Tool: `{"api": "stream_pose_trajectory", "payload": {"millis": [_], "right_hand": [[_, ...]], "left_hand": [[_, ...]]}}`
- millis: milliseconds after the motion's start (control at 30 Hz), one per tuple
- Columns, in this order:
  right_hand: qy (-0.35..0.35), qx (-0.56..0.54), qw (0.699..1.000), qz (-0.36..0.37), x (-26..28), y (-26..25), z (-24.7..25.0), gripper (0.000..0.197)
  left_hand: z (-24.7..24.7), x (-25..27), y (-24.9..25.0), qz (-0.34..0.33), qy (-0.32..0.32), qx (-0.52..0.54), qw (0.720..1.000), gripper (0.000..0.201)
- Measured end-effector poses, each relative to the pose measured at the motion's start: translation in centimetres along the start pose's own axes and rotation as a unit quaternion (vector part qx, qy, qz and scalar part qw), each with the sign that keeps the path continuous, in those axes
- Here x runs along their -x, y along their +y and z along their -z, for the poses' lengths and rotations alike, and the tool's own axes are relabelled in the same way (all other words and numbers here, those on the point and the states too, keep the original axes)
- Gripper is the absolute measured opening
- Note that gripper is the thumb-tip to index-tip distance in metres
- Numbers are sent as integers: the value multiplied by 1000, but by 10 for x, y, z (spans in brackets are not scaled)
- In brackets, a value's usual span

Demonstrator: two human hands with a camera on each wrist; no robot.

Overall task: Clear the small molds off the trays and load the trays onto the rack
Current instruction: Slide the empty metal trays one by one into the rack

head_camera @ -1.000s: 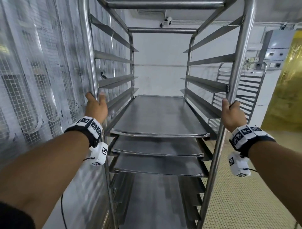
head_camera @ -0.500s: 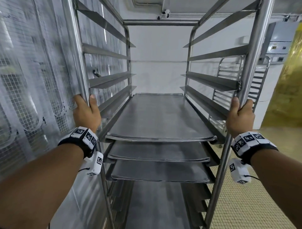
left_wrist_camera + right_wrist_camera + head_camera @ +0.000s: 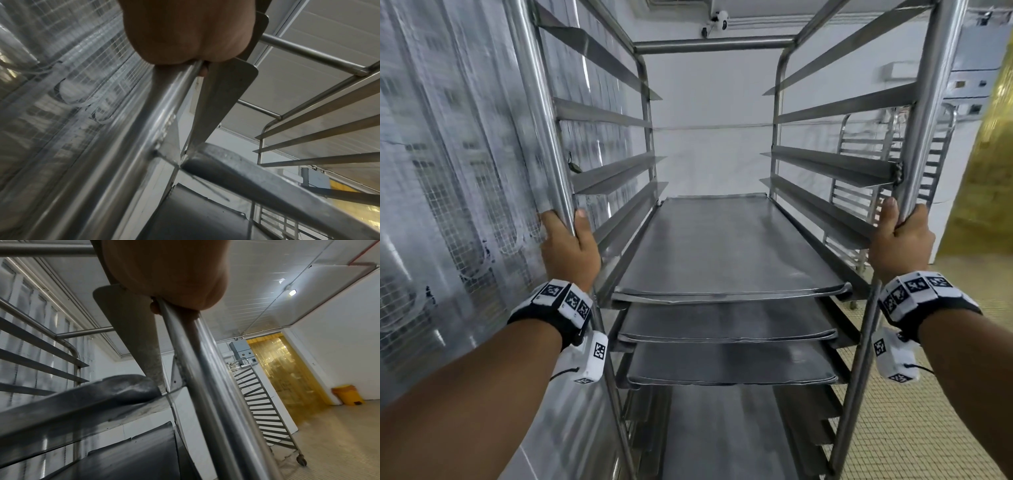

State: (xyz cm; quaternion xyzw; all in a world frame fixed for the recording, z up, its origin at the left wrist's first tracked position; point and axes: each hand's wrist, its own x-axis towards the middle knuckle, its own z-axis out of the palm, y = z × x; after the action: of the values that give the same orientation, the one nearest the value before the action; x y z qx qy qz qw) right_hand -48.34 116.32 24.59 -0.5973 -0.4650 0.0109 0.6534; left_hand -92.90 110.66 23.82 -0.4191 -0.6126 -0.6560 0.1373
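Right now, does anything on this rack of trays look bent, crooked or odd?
Slightly. The top tray has a wavy, dented front lip, buckled near its right corner. Otherwise the trays sit level on the rack, which both hands grip.

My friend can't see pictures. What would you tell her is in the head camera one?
Two hands grip the front posts of a tall metal rack: the left hand on the left post, the right hand on the right. Three flat metal trays sit stacked on its middle rails, with bare rails above and a second rack behind.
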Motion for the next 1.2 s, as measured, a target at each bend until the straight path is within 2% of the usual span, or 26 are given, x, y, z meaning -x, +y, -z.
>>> {"api": "stream_pose_trajectory", "payload": {"millis": [167,300,433,567,733,1000,1200], "right_hand": [[-12,2,1000,16,-19,12,-27,53],[3,-13,999,37,-44,32,-58,54],[0,-2,999,46,-71,49,-80,71],[-4,10,999,49,-96,65,-100,78],[-24,8,999,41,-121,81,-125,58],[-19,10,999,38,-152,96,-174,50],[26,28,997,61,-177,110,-221,57]], "left_hand": [[-28,-10,-2,12,0,-13,1000,43],[-56,-18,-11,3,5,-31,999,54],[-86,-20,-12,4,6,-22,1000,57],[-115,-20,-8,11,12,-19,1000,54],[-152,-35,-15,-4,26,-16,1000,59],[-221,-64,-34,13,17,-21,1000,56],[-273,-91,-52,15,-6,-4,1000,53]]}}
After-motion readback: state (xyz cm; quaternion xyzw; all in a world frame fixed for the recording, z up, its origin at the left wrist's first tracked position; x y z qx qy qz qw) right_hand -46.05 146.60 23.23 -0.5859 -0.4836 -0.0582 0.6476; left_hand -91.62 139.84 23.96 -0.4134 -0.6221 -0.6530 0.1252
